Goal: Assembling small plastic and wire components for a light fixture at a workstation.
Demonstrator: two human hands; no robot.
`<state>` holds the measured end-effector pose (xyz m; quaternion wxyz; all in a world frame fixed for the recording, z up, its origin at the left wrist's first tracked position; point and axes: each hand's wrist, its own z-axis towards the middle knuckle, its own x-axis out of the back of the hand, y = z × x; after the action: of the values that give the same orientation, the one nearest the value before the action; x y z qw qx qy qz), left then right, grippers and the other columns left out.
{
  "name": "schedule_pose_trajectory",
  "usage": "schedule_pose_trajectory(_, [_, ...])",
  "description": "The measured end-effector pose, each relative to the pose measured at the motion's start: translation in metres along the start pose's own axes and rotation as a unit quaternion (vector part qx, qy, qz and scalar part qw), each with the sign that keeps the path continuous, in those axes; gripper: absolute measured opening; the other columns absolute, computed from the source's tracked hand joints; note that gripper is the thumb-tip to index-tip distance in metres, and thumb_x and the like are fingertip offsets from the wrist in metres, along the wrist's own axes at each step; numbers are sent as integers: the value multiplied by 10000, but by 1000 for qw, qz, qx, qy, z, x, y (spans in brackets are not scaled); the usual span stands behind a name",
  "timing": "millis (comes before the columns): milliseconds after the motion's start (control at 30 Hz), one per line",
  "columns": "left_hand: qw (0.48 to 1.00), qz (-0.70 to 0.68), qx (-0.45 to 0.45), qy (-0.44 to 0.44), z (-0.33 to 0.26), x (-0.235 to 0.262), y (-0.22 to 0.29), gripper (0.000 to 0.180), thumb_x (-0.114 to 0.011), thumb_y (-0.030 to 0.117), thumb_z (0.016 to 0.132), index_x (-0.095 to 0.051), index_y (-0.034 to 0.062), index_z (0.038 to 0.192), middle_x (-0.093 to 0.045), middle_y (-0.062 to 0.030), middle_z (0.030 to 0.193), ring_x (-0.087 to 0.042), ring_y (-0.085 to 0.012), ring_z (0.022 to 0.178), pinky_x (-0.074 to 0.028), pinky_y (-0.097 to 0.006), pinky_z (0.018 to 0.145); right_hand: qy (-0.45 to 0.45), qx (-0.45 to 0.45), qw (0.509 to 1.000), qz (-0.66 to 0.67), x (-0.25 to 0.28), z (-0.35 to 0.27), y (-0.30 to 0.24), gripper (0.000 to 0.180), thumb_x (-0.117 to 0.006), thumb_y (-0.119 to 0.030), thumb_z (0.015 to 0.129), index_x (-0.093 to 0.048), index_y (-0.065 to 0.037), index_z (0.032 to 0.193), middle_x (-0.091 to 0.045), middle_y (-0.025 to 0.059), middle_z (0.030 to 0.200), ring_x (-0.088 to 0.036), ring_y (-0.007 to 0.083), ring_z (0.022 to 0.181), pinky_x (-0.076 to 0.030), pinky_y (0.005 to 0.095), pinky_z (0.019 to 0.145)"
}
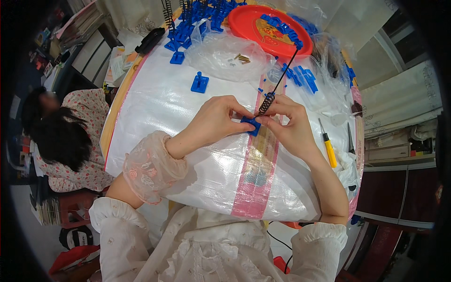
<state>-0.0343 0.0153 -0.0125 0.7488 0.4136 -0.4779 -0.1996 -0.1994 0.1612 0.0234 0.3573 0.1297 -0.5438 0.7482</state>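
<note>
While hands (pixel 215 117) pinch closed on blue base (pixel 254 130) and black spring (pixel 266 104), spring's foot partly hidden

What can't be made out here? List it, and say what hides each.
All in the head view:
Joint between the black spring and blue base: covered by the fingertips of the left hand and right hand.
Tops of the tall black coils: cut off by the upper edge.
Pale bits beside the brass pins: too small to identify.
Dark shape at the clear plastic bag: blurred by crinkled film.
</note>
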Motion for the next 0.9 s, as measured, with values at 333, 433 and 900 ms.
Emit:
schedule_pose_trajectory(333, [1000, -3, -4, 1, 0, -1, -1, 277, -898, 209, 729, -814, 89, 964, -629, -24, 791, -499, -129, 676, -415, -290, 622, -6, 0, 1000, -6, 1, -1, -1, 116, -777, -25, 787, -725, 22, 879, -667, 107, 850, -639, 261, 839, -494, 367, 753])
schedule_pose_trajectory(433, [1000, -4, -4, 1, 0, -1, 0, 274, -898, 209, 730, -814, 90, 962, -629, -24, 791, -498, -128, 676, -414, -289, 622, -3, 10, 1000, -5, 1, 0, 2, 114, -775, -26, 790, -726, 22, 881, -665, 108, 849, -637, 260, 838, -493, 368, 751])
schedule_pose_trajectory(900, [1000, -7, 0, -6, 3, 3, 3, 289, -899, 215, 729, -810, 71, 963, -637, -35, 799, -506, -132, 677, -421, -292, 623, -2, -2, 1000, 2, 3, 4, 0, 124, -781, -28, 783, -725, 25, 879, -667, 109, 848, -629, 258, 836, -482, 366, 747])
